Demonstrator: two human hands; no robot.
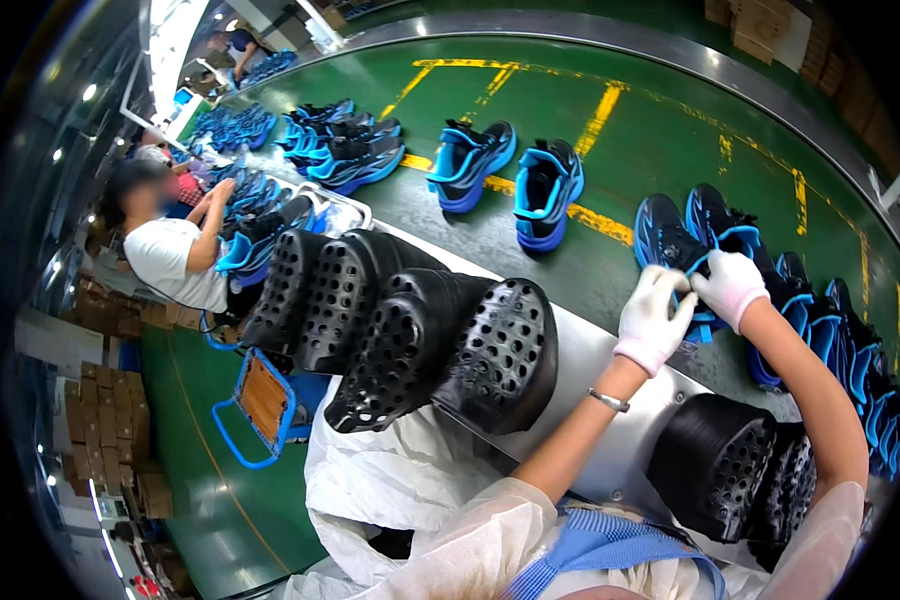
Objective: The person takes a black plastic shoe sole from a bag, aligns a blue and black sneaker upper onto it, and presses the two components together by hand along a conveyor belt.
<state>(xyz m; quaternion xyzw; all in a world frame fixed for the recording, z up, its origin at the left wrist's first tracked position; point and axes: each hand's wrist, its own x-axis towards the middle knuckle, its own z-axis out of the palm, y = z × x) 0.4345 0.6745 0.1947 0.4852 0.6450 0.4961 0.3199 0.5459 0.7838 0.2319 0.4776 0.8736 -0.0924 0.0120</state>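
Observation:
Both my hands wear white gloves and meet over a black and blue sneaker (664, 236) at the right of the bench. My left hand (656, 318) has its fingers bent and pinched together near the opening of the sneaker. From the right, my right hand (732, 286) closes its fingertips on the same spot, almost touching the left. A thin strip of blue shows at the fingertips; whether it is lace or lining I cannot tell. Just behind stands a second sneaker (708, 212), partly covered by the right hand.
Black foot-shaped forms with holes (505, 345) line the metal ledge (595, 365) before me; more forms (715, 455) lie under my arms. Sneakers (548, 195) stand along the bench and crowd the right (850, 345). A co-worker (175, 240) sits left, near a blue-framed stool (262, 405).

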